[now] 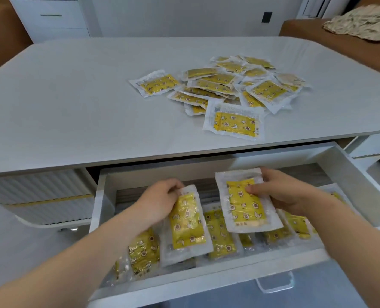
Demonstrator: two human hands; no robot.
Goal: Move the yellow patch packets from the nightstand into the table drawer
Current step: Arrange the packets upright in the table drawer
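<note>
The drawer [103,192] is pulled out below the counter [84,96], and both hands are held inside it. The left packet [188,225] is gripped at its upper end by the left hand [160,197], whose fingers are curled round the top edge. This packet is tilted, with its lower end down among the row of packets [220,232] that fills the drawer from left to right. The right packet [244,203] is pinched by the right hand [280,192], with the thumb pressed on the yellow face and the fingers hidden behind the upper edge. It is held just above the row, and whether it touches the row cannot be told. On the counter, right of the middle, a loose pile of packets [235,85] is spread. A lone packet [156,83] is set just left of the pile.
</note>
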